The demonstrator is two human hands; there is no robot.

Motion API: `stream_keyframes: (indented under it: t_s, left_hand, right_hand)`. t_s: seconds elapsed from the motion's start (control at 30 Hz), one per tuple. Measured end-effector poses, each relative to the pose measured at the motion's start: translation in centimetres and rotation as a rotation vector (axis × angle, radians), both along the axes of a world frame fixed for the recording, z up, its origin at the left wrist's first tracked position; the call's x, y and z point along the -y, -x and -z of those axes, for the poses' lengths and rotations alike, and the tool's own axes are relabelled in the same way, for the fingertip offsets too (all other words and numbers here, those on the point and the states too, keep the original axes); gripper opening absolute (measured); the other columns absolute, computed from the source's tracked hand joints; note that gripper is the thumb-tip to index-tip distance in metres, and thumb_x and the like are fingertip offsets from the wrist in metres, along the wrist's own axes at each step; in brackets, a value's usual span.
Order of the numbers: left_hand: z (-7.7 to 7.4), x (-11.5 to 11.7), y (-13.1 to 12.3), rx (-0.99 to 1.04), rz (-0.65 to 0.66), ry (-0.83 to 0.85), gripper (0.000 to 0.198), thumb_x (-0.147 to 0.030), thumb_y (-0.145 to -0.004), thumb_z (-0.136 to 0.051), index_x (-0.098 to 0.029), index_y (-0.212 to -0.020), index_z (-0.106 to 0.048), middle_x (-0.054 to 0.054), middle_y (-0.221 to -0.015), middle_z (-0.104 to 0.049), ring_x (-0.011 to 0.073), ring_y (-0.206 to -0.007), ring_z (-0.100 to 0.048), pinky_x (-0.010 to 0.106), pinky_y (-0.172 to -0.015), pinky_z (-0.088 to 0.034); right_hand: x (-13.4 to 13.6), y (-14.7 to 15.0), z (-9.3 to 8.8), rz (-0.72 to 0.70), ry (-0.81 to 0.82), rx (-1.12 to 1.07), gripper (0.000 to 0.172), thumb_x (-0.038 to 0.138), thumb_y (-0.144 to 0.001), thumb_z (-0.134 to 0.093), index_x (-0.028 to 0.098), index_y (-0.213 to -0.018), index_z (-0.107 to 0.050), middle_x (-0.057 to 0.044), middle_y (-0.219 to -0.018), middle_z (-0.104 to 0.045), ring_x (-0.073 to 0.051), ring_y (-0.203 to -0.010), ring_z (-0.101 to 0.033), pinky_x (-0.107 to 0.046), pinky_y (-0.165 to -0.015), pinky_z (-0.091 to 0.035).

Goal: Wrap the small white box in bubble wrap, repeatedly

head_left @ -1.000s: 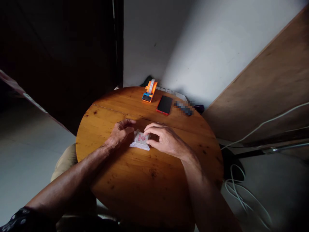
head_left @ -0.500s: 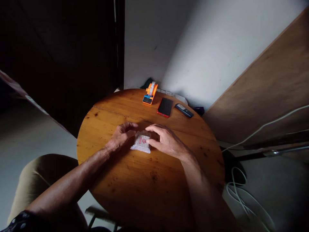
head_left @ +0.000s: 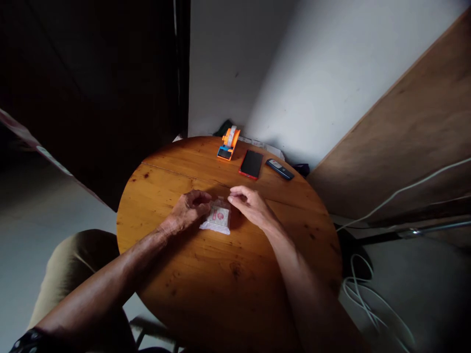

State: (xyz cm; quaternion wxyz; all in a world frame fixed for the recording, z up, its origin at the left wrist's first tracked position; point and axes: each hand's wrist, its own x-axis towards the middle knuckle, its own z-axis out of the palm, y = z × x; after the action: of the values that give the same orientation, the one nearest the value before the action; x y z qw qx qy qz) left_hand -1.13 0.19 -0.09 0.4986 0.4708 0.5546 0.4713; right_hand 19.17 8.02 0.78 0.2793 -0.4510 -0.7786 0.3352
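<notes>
A small clear plastic packet (head_left: 218, 219) with a red and white label lies on the round wooden table (head_left: 228, 274). My left hand (head_left: 188, 210) rests at the packet's left edge, fingers curled and pinching its upper left corner. My right hand (head_left: 248, 204) is at the packet's upper right, fingertips pinched together at its top edge. Whether the right fingers actually grip the plastic is hard to see in the dim light.
At the table's far edge stand an orange and blue tape dispenser (head_left: 228, 142), a red-cased phone (head_left: 251, 163) lying face up and a small dark handset (head_left: 280, 169). A wooden board (head_left: 405, 137) leans at the right. White cables (head_left: 371, 299) lie on the floor.
My right hand has lifted off the packet's right side and drawn its fingers into a pinch at the top edge. My left hand has curled tighter onto the corner.
</notes>
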Motion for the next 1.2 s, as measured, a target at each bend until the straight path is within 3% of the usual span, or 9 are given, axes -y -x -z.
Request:
stream_keyframes:
  t_s: [0.2,0.37,0.47,0.7,0.93,1.2]
  left_hand:
    - [-0.5,0.2,0.0,-0.048,0.037,-0.017,0.028,-0.032,-0.069,-0.067,-0.013,-0.09,-0.067,0.006,-0.079,-0.068,0.0161,-0.066,-0.059,0.028,-0.06,-0.047]
    - [-0.5,0.2,0.1,-0.117,0.075,-0.048,0.028,-0.034,-0.069,-0.068,-0.015,-0.09,-0.069,0.007,-0.084,-0.068,0.0172,-0.07,-0.059,0.028,-0.06,-0.045]
    - [-0.4,0.2,0.2,-0.149,0.093,-0.071,0.027,-0.036,-0.07,-0.07,-0.017,-0.089,-0.068,0.006,-0.086,-0.068,0.017,-0.072,-0.058,0.027,-0.061,-0.044]
    - [0.1,-0.1,0.0,-0.16,0.133,-0.124,0.018,-0.034,-0.074,-0.068,-0.017,-0.078,-0.064,0.004,-0.08,-0.064,0.014,-0.067,-0.054,0.026,-0.059,-0.041]
    - [0.3,-0.3,-0.1,-0.109,0.125,-0.078,0.021,-0.035,-0.071,-0.07,-0.017,-0.078,-0.061,-0.001,-0.069,-0.058,0.0105,-0.059,-0.048,0.023,-0.054,-0.037]
    - [0.5,-0.4,0.3,-0.133,0.14,-0.032,0.028,-0.04,-0.071,-0.068,-0.016,-0.084,-0.062,0.003,-0.079,-0.064,0.0138,-0.069,-0.054,0.026,-0.062,-0.042]
  right_hand:
    - [-0.3,0.8,1.7,0.031,0.0,-0.051,0.028,0.041,-0.086,-0.059,0.019,-0.099,-0.068,-0.001,-0.079,-0.07,-0.016,-0.073,-0.064,-0.03,-0.068,-0.051]
    - [-0.3,1.9,2.3,0.055,0.068,-0.2,0.035,0.036,-0.083,-0.061,0.02,-0.114,-0.062,-0.001,-0.082,-0.069,-0.016,-0.072,-0.063,-0.031,-0.069,-0.051]
    - [-0.3,2.8,2.3,0.076,0.087,-0.303,0.038,0.029,-0.078,-0.064,0.019,-0.114,-0.061,-0.003,-0.087,-0.071,-0.017,-0.076,-0.065,-0.032,-0.074,-0.052]
    - [0.3,2.8,1.3,0.002,0.076,-0.397,0.026,0.026,-0.076,-0.064,0.018,-0.101,-0.064,-0.001,-0.08,-0.07,-0.014,-0.07,-0.064,-0.031,-0.072,-0.052]
    - [2.1,2.3,-0.5,-0.125,-0.077,-0.303,0.018,0.021,-0.08,-0.059,0.019,-0.097,-0.064,0.001,-0.077,-0.067,-0.012,-0.067,-0.062,-0.027,-0.067,-0.05]
    - [3.9,1.8,-2.4,-0.346,-0.504,0.189,0.026,0.007,-0.088,-0.055,0.022,-0.104,-0.069,-0.001,-0.084,-0.074,-0.015,-0.078,-0.065,-0.032,-0.082,-0.042]
